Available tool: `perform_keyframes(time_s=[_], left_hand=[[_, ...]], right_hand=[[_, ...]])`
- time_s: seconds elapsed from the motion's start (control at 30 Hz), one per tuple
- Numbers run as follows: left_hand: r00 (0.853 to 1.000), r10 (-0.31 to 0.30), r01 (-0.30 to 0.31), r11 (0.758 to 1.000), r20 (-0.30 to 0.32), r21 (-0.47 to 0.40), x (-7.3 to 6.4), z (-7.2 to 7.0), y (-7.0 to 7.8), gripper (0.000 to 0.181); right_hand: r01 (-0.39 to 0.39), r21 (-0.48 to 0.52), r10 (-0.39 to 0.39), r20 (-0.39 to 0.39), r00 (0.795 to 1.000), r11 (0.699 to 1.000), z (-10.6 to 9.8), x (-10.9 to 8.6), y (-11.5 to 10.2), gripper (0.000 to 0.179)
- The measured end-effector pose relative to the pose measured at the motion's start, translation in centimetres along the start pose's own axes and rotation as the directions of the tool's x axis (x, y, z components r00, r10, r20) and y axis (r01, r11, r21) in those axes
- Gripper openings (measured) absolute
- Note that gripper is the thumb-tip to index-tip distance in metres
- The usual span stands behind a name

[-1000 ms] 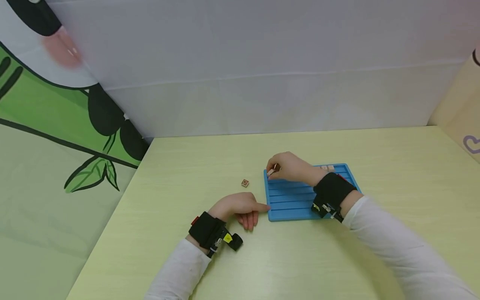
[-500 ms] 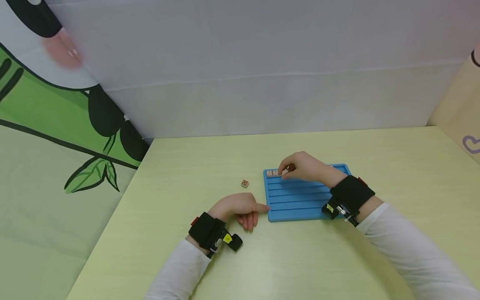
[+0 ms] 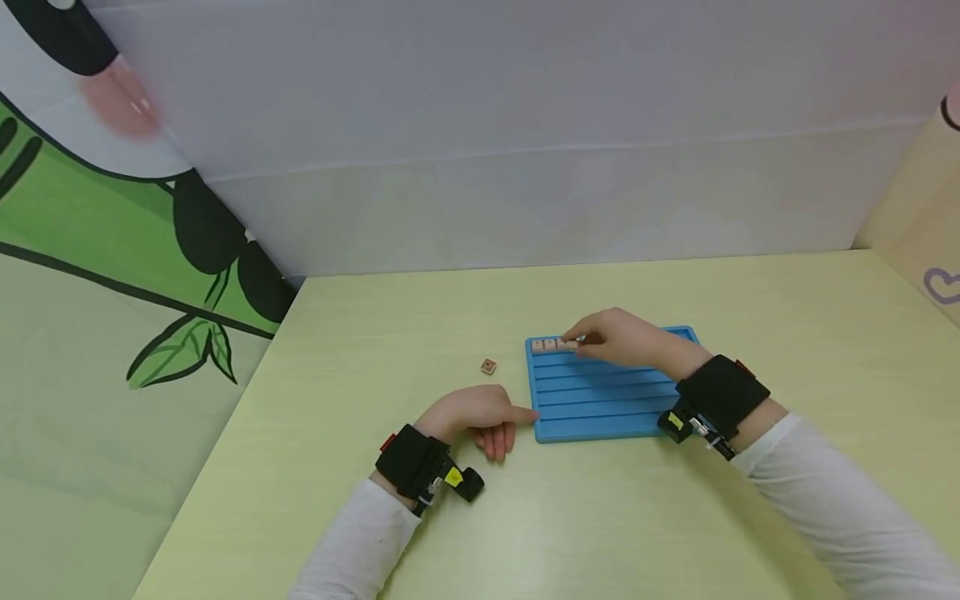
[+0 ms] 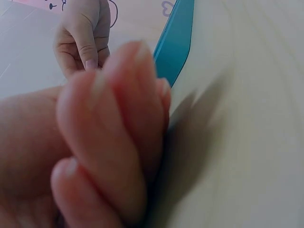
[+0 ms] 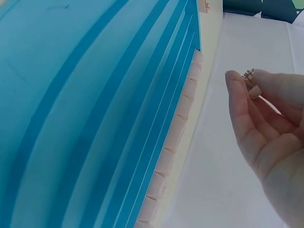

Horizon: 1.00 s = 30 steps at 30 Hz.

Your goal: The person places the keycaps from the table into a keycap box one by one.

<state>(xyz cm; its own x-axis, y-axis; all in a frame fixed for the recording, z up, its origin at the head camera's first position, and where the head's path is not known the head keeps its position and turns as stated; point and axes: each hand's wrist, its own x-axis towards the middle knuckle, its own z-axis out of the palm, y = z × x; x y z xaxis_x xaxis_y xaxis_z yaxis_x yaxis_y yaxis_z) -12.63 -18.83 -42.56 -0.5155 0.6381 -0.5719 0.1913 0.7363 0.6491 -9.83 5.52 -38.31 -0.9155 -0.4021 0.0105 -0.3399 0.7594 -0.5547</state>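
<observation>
A blue ridged tray (image 3: 600, 408) lies on the table, a row of several small wooden blocks (image 3: 549, 345) along its far slot. My right hand (image 3: 626, 340) is over that row; in the right wrist view its thumb and fingertips pinch a small wooden block (image 5: 255, 91) with a carved, toothed-looking face. More blocks (image 5: 175, 130) line the tray's edge there. One finger of my left hand (image 3: 480, 412) reaches out to the tray's near left corner, while its other fingers hang loosely bent and hold nothing. What is under my right palm is hidden.
A single small block with a reddish pattern (image 3: 488, 367) lies on the table left of the tray. The pale table (image 3: 405, 333) ends at a white cloth backdrop (image 3: 525, 208). A printed green-and-white cloth (image 3: 112, 208) hangs at the left.
My right hand has moved from the tray's far left corner rightward along the far slot, uncovering blocks at its left end. The left hand stays at the tray's corner.
</observation>
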Motion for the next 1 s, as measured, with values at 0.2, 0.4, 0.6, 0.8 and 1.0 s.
perform_keyframes(time_s=[0.2, 0.4, 0.6, 0.8, 1.0], left_hand=[[1.000, -0.006, 0.006, 1.000, 0.003, 0.002, -0.07, -0.02, 0.01, 0.056], [1.000, 0.001, -0.001, 1.000, 0.006, 0.003, -0.16, -0.02, 0.13, 0.056], [1.000, 0.004, -0.004, 1.000, 0.010, -0.005, -0.29, -0.07, 0.30, 0.056], [1.000, 0.010, -0.010, 1.000, 0.009, -0.005, -0.31, -0.09, 0.33, 0.055], [1.000, 0.008, -0.008, 1.000, 0.006, -0.007, -0.29, -0.07, 0.33, 0.055]], right_hand=[[-0.009, 0.019, 0.009, 0.012, 1.000, 1.000, 0.22, -0.06, 0.09, 0.026], [0.004, 0.033, -0.004, 0.004, 1.000, 0.999, 0.51, -0.11, 0.19, 0.029], [0.036, 0.026, -0.036, 0.007, 0.999, 0.999, 0.55, -0.28, -0.05, 0.028], [0.042, 0.019, -0.042, 0.000, 0.999, 0.999, 0.65, -0.42, 0.13, 0.021], [0.040, 0.042, -0.039, -0.005, 0.999, 0.998, 0.71, -0.58, 0.41, 0.021]])
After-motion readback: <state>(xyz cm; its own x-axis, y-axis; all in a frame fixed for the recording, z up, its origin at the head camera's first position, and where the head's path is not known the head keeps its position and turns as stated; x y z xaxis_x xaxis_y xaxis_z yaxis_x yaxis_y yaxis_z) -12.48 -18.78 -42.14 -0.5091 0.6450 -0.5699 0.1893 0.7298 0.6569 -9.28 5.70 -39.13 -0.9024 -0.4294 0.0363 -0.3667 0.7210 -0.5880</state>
